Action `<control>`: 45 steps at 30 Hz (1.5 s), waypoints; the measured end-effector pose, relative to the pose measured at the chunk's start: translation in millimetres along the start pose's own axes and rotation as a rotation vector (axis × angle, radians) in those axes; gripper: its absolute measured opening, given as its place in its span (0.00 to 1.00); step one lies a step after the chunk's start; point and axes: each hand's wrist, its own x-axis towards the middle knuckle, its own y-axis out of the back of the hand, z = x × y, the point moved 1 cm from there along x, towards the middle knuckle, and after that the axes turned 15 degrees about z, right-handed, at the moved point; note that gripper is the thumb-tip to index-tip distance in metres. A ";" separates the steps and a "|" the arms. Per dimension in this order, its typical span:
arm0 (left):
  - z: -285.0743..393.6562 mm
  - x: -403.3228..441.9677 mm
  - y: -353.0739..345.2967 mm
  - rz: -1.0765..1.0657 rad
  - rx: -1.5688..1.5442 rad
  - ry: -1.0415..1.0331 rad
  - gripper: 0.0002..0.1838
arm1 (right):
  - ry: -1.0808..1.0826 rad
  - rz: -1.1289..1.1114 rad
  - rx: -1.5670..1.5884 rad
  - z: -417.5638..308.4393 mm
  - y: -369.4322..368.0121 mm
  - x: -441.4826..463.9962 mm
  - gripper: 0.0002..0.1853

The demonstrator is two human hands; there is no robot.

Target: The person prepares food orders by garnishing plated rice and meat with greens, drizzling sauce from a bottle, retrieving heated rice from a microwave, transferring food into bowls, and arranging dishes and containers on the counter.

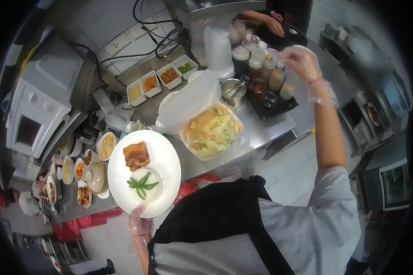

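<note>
My left hand (140,225), in a clear plastic glove, grips the near rim of a white round plate (169,160). On the plate lie a browned piece of meat (136,156) and a mound of white rice (152,190) topped with green beans (142,184). My right hand (302,64), also gloved, is raised beside several squeeze bottles (276,79). Its fingers look bent together; what they hold, if anything, I cannot make out. Between my hands, a plastic-lined container (212,133) holds shredded greens.
Small tubs of toppings (168,76) line the wall behind a metal cup (234,91) with utensils. Several bowls of food (107,145) and a microwave (39,107) stand at left. Another person's hand (275,26) shows beyond the bottles. A black tray (273,110) holds the bottles.
</note>
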 end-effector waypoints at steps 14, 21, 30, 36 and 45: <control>-153.0 -131.9 -109.6 0.383 -0.150 -0.088 0.20 | 0.514 -0.770 -0.469 86.1 -157.0 146.1 0.33; -213.3 -153.3 -149.3 0.335 -0.326 -0.122 0.22 | 0.521 -0.763 -0.233 95.2 -193.4 127.8 0.49; -215.9 -172.3 -176.5 0.303 -0.248 -0.104 0.27 | 0.351 -0.763 0.161 105.5 -139.8 197.5 0.22; -224.2 -176.1 -179.4 0.391 -0.243 -0.056 0.20 | 0.538 -0.821 -0.111 97.4 -150.5 182.9 0.24; -226.4 -184.8 -195.0 0.293 -0.346 -0.060 0.25 | 0.564 -0.809 -0.358 54.0 -174.6 123.1 0.46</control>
